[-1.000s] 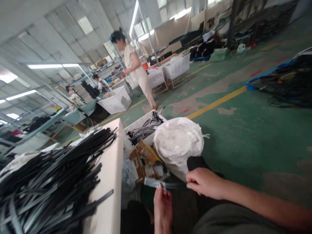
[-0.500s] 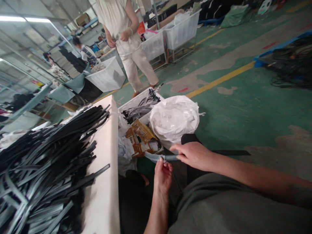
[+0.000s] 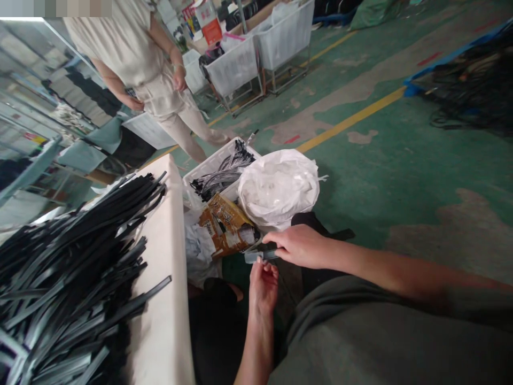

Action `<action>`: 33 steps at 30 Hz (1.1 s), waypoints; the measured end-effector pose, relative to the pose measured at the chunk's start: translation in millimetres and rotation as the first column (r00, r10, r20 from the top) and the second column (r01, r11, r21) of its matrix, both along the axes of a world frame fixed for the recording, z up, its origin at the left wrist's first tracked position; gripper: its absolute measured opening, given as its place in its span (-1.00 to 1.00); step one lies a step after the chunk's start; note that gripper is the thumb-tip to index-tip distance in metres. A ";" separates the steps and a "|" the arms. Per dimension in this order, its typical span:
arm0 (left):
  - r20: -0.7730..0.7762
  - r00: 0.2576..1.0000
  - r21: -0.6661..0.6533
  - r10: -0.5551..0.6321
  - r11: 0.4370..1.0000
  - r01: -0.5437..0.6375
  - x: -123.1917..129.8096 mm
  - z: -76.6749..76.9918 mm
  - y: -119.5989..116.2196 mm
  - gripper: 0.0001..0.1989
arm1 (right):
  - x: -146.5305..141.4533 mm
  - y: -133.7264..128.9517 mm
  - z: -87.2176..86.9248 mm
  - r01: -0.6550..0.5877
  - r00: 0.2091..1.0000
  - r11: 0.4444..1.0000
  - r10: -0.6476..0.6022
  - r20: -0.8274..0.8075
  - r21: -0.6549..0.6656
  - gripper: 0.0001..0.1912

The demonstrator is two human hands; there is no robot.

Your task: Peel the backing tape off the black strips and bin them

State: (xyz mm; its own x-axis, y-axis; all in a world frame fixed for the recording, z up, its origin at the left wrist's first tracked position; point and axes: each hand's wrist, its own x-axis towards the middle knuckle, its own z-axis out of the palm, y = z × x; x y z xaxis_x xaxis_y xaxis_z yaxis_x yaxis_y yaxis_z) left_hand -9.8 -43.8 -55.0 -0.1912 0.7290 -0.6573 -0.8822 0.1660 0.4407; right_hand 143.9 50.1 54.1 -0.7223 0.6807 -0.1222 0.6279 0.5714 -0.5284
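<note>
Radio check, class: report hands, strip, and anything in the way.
Left hand pinching strip near one end. Right hand farther along, exact grip hidden. Strip spans between them. Package and sack just beyond; nothing seen blocking.

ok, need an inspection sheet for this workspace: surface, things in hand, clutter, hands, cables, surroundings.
Surface: pale table at left, bearing a large pile of dark strips.
Things in hand: one strip, its pale end showing.
Clutter: white sack, torn brown packaging and a white bin with more strips inside.
Hands: left hand pinches the strip near its pale end; right hand is at the strip further along, grip partly hidden.
Cables: nothing seen for certain; the dark tangle at right is too blurred to tell.
Surroundings: green floor, worn in patches; a person stands beyond the bin.
</note>
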 end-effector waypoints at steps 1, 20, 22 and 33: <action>0.003 1.000 -0.005 -0.013 1.000 0.013 3.5 -1.2 -0.7 -0.85 | -9.3 0.4 -10.1 -0.008 1.000 1.000 0.008 0.003 -0.009 -0.64; -0.033 0.999 -0.005 -0.003 1.000 0.002 -2.1 1.7 3.7 -0.86 | -8.9 2.1 -34.5 0.055 0.989 0.997 -0.063 -0.137 -0.058 -0.70; -0.056 0.998 -0.009 -0.034 0.999 0.034 1.9 -2.4 2.7 -0.88 | -21.0 -1.7 -45.6 0.055 0.986 0.993 -0.070 -0.152 -0.102 -0.69; -0.218 0.973 0.145 -0.078 0.983 0.112 0.3 -24.0 2.4 -0.74 | -35.0 -25.7 -86.3 -0.116 0.594 0.453 -0.682 -0.427 -0.884 -0.64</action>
